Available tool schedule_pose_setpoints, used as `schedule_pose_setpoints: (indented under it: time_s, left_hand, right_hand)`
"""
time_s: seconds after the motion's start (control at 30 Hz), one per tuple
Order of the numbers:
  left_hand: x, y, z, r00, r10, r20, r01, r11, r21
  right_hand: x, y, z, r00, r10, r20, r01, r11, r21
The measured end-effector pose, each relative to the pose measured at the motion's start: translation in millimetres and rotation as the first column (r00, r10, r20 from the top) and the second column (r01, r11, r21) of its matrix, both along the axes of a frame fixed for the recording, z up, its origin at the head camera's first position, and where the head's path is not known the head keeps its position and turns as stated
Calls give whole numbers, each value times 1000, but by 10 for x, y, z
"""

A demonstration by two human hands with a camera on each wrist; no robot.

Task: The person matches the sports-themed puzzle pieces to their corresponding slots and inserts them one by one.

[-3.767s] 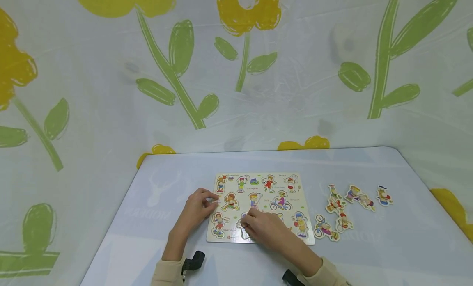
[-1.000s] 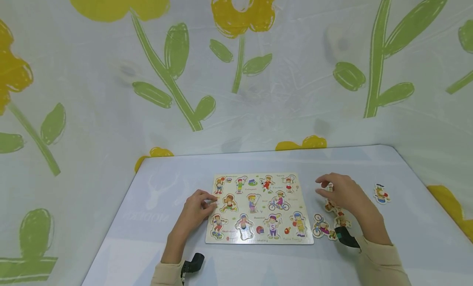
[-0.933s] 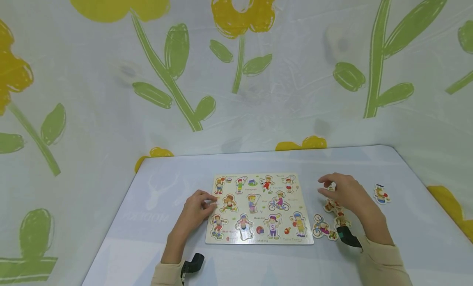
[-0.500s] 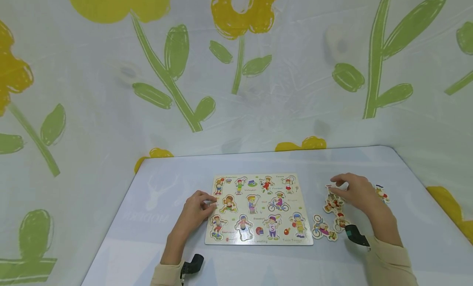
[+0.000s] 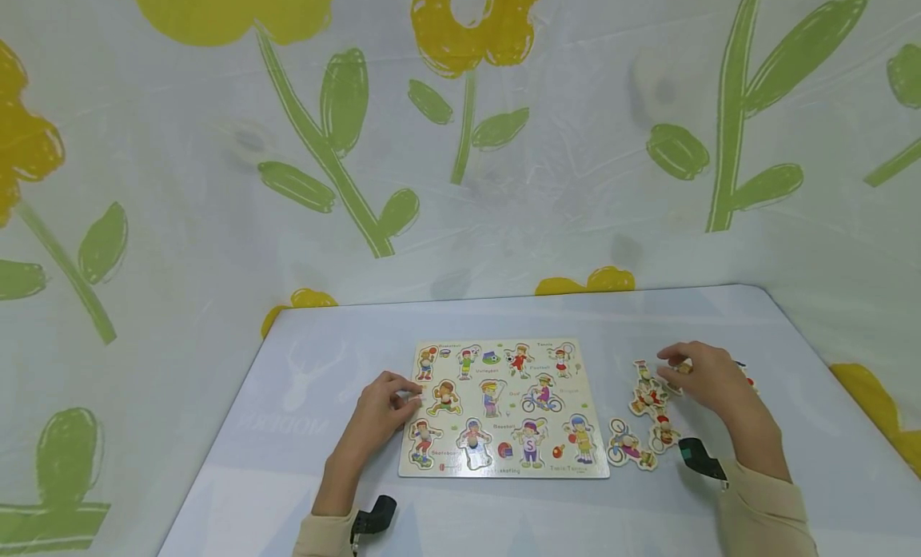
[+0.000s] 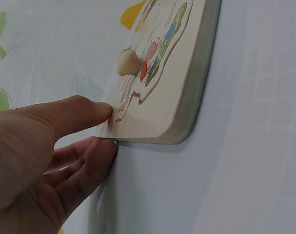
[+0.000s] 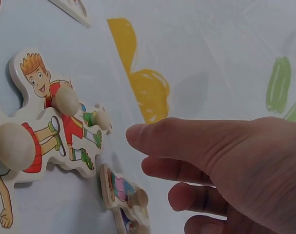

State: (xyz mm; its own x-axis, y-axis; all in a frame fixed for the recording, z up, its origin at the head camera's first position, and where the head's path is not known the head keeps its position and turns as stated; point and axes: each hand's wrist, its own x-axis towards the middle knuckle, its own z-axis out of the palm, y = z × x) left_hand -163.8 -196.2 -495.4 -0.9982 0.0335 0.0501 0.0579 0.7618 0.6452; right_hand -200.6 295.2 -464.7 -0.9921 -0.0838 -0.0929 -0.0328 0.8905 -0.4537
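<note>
My left hand [image 5: 380, 401] pinches the left edge of a wooden peg puzzle board [image 5: 469, 397]. In the left wrist view its thumb lies on the board's face, fingers against the edge, near a piece with a round knob [image 6: 128, 62]. Over the loose puzzle pieces to the board's right hovers my right hand [image 5: 708, 377], thumb and fingers apart and nothing between them. The right wrist view shows a red-shirted footballer piece [image 7: 72, 129] beside that hand, and a smaller pair of knobbed pieces [image 7: 121, 187] below the thumb. The hand partly hides the farther pieces.
A bicycle piece [image 5: 626, 445] lies by the board's right edge, touching no hand. One more piece [image 5: 748, 375] shows beyond the right hand, mostly covered. A flower-printed cloth [image 5: 576, 181] rises behind the white table [image 5: 324, 333].
My right hand has left the board's lower middle and moved right over the loose pieces, drifting farther right in the last second. The left hand keeps its place at the board's edge.
</note>
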Motion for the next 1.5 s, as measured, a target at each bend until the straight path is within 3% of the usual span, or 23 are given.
schedule_pose_setpoints:
  time_s: [0.47,1.1,1.5]
  left_hand:
    - [5,5,17,1000,-10,0,10,1000,4]
    - [10,8,27,1000,-14,-6,14,1000,-11]
    - [-2,10,27,1000,-8,6,8,1000,-3]
  right_hand:
    - [-1,39,-85,999,13,30,-13,1000,-4]
    - [19,136,-31,998,-32,57,32,999,0]
    - [35,254,-30,990,-69,121,71,997,-12]
